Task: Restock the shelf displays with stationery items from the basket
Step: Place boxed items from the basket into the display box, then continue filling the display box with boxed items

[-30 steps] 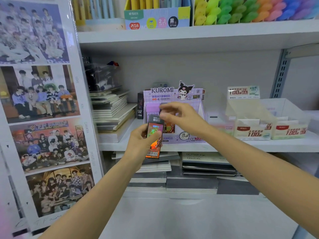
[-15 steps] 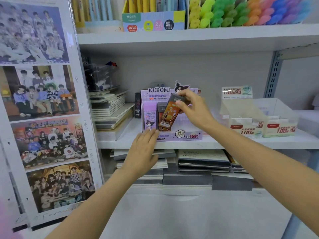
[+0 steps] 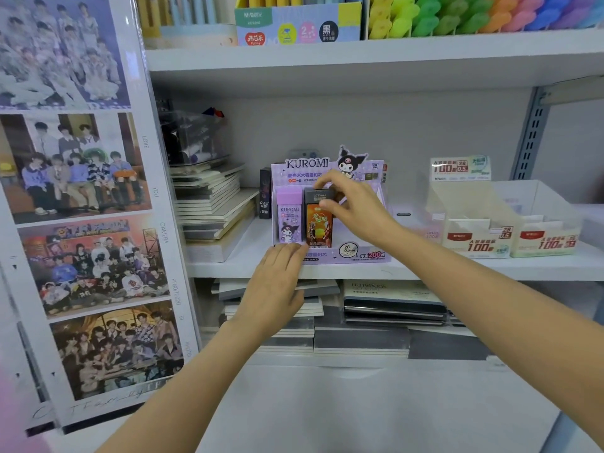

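Half a second ago the orange-and-black pack (image 3: 318, 228) hung tilted over its slot; now it stands upright inside the purple display box (image 3: 359, 255), touching the purple pack (image 3: 289, 223) on its left. My right hand (image 3: 356, 207) pinches its dark cap between thumb and fingertips. My left hand (image 3: 277, 282), which held the pack a second ago, lies with fingers straight on the box's front left lip.

The box header reads KUROMI beside a cartoon figure; its front shows "2B 0.5mm" and "200"; the purple pack also reads KUROMI. To the right, cream boxes (image 3: 477, 240) carry "100" and "2B 0.5" in red.

The display box sits on a white shelf (image 3: 490, 266), with a grey slotted upright (image 3: 531, 135) at the back right. Stacked notebooks (image 3: 212, 204) lie to the left; on the shelf below, one cover (image 3: 389, 289) reads NOTEBOOK. Above are rows of bright coloured markers (image 3: 474, 14). At far left, a photo panel (image 3: 81, 207) of group pictures is edged with LOVE, YOU, CAMERA.
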Tool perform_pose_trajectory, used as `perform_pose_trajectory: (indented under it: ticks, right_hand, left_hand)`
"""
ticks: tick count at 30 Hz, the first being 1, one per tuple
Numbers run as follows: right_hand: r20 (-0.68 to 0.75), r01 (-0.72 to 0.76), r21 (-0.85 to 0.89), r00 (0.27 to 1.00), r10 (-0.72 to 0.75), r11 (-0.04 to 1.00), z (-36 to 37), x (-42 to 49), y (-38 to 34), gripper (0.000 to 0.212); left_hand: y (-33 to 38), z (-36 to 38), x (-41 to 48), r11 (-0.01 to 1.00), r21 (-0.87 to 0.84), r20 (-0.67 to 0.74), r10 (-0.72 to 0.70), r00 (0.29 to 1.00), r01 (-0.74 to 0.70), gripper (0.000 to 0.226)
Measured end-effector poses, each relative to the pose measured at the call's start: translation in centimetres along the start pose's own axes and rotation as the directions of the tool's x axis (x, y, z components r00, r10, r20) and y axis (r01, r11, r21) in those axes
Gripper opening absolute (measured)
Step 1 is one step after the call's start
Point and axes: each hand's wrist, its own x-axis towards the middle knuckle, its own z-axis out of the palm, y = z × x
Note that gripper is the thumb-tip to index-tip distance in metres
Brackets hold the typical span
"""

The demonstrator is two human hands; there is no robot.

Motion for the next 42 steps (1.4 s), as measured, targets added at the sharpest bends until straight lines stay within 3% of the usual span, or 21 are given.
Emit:
perform_pose_trajectory:
  ticks: [5,11,14,17,19,21,24,27,31,33,35,39,42]
  right_hand:
    - [-0.093,0.049,-0.068,0.994,-0.055,0.996,1.2,-0.4,1.4,0.027]
    - [-0.05,0.015,-0.087,0.999,-0.019,0.996,0.7,-0.9,1.5,0.032]
    - [-0.093,0.075,-0.079,0.992,-0.082,0.994,0.9,-3.4,0.8,0.038]
    - [-0.13,0.169,0.053,0.978,-0.161,0.984,3.3,-8.4,0.2,0.024]
    - [-0.012,0.12,0.141,0.993,-0.12,0.983,6.1,-12.4,0.7,0.016]
    - [0.163,-0.029,0.189,0.987,-0.002,0.981,9.4,-16.9,2.2,0.013]
    - [0.421,-0.298,0.173,0.884,0.204,0.939,14.6,-24.0,5.3,0.012]
    - [0.611,-0.513,0.02,0.686,0.396,0.858,19.1,-30.9,8.5,0.012]
    - [0.714,-0.629,-0.245,0.397,0.576,0.737,23.0,-39.0,11.3,0.02]
    - [0.707,-0.645,-0.352,0.292,0.644,0.678,24.3,-41.7,11.9,0.031]
    - [0.663,-0.674,-0.41,0.241,0.708,0.614,25.3,-43.6,12.2,0.041]
    - [0.581,-0.752,-0.391,0.246,0.776,0.53,27.2,-45.2,12.0,0.059]
    - [0.603,-0.859,-0.284,0.186,0.776,0.426,27.6,-45.2,12.7,0.048]
  left_hand:
    - [-0.1,0.2,0.0,1.0,0.025,-0.007,0.002,1.0,-0.002,0.069]
    - [0.2,0.1,0.0,1.0,-0.017,-0.008,-0.012,1.0,0.012,0.067]
    - [0.9,0.6,-1.0,0.996,-0.068,-0.102,-0.066,0.993,0.059,0.059]
    - [1.8,3.4,-3.7,0.983,-0.137,-0.241,-0.153,0.958,0.122,0.039]
    - [2.3,6.6,-7.0,0.956,-0.227,-0.139,-0.219,0.966,0.185,0.028]
    - [2.7,10.4,-11.2,0.918,-0.285,0.084,-0.261,0.962,0.274,0.023]
    - [3.6,15.6,-18.5,0.874,-0.272,0.382,-0.285,0.879,0.402,0.025]
    - [5.4,19.6,-24.9,0.844,-0.234,0.592,-0.27,0.759,0.482,0.032]
    - [7.6,22.9,-30.4,0.844,-0.209,0.78,-0.161,0.605,0.494,0.049]
    - [8.3,23.9,-31.7,0.83,-0.232,0.778,-0.155,0.61,0.507,0.051]
    - [8.8,24.6,-32.5,0.824,-0.241,0.746,-0.18,0.641,0.513,0.049]
    - [9.1,25.5,-33.1,0.807,-0.233,0.723,-0.229,0.652,0.542,0.046]
    - [8.8,25.9,-33.2,0.802,-0.226,0.711,-0.252,0.656,0.553,0.039]
